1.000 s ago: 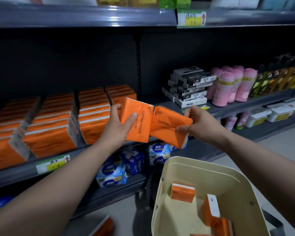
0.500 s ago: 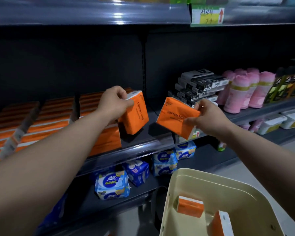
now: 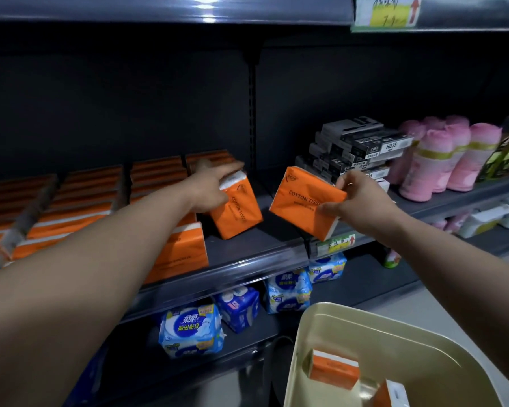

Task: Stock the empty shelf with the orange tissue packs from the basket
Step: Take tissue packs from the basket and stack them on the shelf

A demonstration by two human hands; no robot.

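Note:
My left hand (image 3: 210, 188) holds an orange tissue pack (image 3: 237, 211) by its top, tilted, its lower edge on the dark shelf (image 3: 247, 248) just right of the stocked orange rows (image 3: 80, 207). My right hand (image 3: 356, 202) pinches a second orange tissue pack (image 3: 301, 202) by its right end, in the air over the shelf's front edge. The beige basket (image 3: 329, 330) sits at the lower right with more orange packs (image 3: 332, 370) inside.
Black boxes (image 3: 362, 145) and pink rolls (image 3: 441, 160) fill the shelf to the right. Blue-and-white packs (image 3: 191, 330) lie on the lower shelf. A yellow price tag (image 3: 388, 11) hangs on the upper shelf edge. Bare shelf space lies between the two held packs.
Both hands have reached farther into the shelf. The left pack has gone down onto the shelf board beside the orange rows; the right pack has moved up and closer to the shelf.

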